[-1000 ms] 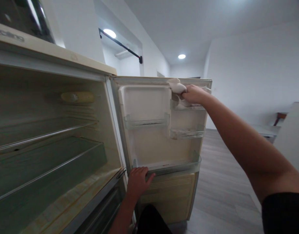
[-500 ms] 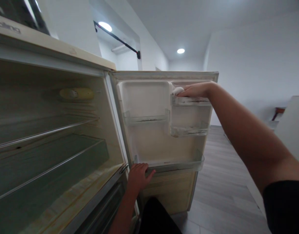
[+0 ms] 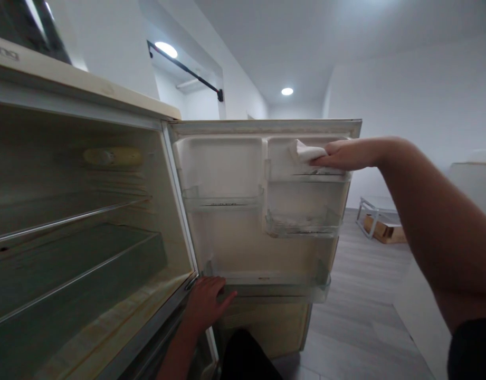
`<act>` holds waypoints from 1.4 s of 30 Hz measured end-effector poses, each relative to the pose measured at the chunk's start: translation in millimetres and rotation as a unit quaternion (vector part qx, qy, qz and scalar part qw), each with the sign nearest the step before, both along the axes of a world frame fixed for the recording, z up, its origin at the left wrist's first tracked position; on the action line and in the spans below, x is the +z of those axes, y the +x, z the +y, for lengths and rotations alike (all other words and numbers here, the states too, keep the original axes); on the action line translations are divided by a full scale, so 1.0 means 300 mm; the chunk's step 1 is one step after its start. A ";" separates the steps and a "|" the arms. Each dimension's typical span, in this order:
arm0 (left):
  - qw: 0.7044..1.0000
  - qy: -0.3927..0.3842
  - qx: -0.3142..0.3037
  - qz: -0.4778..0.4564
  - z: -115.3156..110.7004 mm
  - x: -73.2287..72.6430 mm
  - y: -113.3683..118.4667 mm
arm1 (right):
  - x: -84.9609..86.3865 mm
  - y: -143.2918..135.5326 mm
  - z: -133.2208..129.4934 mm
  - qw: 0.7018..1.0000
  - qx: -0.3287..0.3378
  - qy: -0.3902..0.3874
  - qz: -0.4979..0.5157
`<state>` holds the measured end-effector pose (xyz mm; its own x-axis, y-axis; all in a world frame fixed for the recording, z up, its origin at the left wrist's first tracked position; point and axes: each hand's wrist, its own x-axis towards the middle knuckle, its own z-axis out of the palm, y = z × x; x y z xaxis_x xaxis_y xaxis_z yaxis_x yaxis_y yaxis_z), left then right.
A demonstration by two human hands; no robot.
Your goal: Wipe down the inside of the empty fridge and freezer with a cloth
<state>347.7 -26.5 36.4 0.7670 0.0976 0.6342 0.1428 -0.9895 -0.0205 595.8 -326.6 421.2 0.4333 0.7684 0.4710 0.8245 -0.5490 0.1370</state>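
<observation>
An open fridge door [image 3: 227, 243] stands in front of me with clear shelf bins on its inside. My right hand [image 3: 341, 154] reaches into the upper right bin [image 3: 306, 177] and holds a white cloth [image 3: 306, 152] against the door's inner wall. My left hand [image 3: 205, 303] grips the bottom edge of the door, near the hinge side, just below the lowest door bin [image 3: 282, 287].
The fridge interior [image 3: 80, 237] with wire shelves is on the left, a yellowish lamp cover [image 3: 112, 157] at its back. Grey wood floor [image 3: 357, 316] lies to the right, with a white frame and a cardboard box [image 3: 383, 228] near the far wall.
My right hand with the cloth has slid to the right along the upper bin. The door has swung a little and my left hand stays on its bottom edge.
</observation>
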 end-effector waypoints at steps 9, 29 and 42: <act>0.998 0.008 -0.035 -0.041 0.021 -0.016 -0.008 | -0.239 -0.242 0.047 0.962 0.164 0.113 -0.188; 0.998 0.034 0.042 -0.037 -0.034 -0.024 0.080 | -0.308 0.104 -0.102 0.955 0.092 0.105 -0.261; 0.998 0.026 0.035 -0.040 -0.023 -0.027 0.056 | -0.393 -0.101 0.129 0.942 0.128 0.071 -0.301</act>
<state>364.6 -33.4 28.5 0.7064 0.1146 0.6985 0.2153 -0.9748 -0.0579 565.4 -288.0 303.2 -0.1365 0.7225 0.6778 0.7293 -0.3897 0.5623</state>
